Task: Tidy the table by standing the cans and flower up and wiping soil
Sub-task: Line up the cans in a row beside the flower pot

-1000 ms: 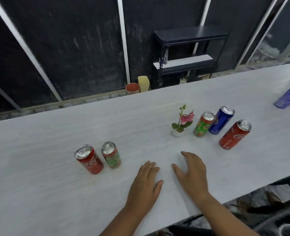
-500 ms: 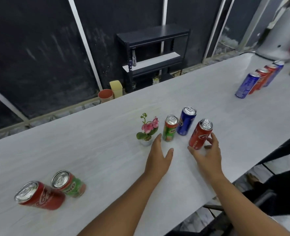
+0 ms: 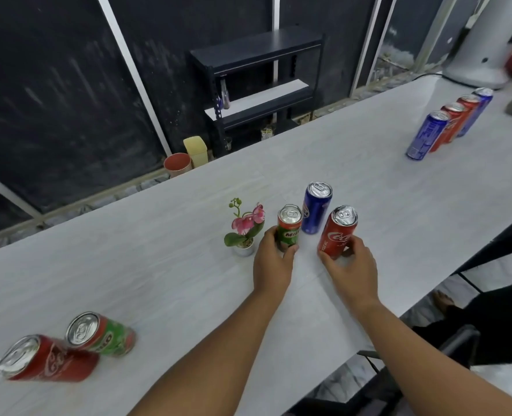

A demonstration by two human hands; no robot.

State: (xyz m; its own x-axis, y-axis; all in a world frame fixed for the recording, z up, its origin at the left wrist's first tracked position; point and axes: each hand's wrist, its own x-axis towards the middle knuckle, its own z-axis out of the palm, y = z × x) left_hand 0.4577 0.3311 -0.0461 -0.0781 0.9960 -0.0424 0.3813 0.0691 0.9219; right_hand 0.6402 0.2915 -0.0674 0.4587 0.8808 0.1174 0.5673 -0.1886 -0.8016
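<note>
The left hand (image 3: 271,259) was wrapped around the lower part of the green can (image 3: 289,228), which stood just right of the small potted flower (image 3: 244,228) on the table (image 3: 158,265). The right hand (image 3: 350,265) gripped the base of the red can (image 3: 337,232). The blue can (image 3: 316,207) stood just behind them, untouched

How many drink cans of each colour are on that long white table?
Red cans: 4
Blue cans: 3
Green cans: 2
Total: 9 cans
</note>
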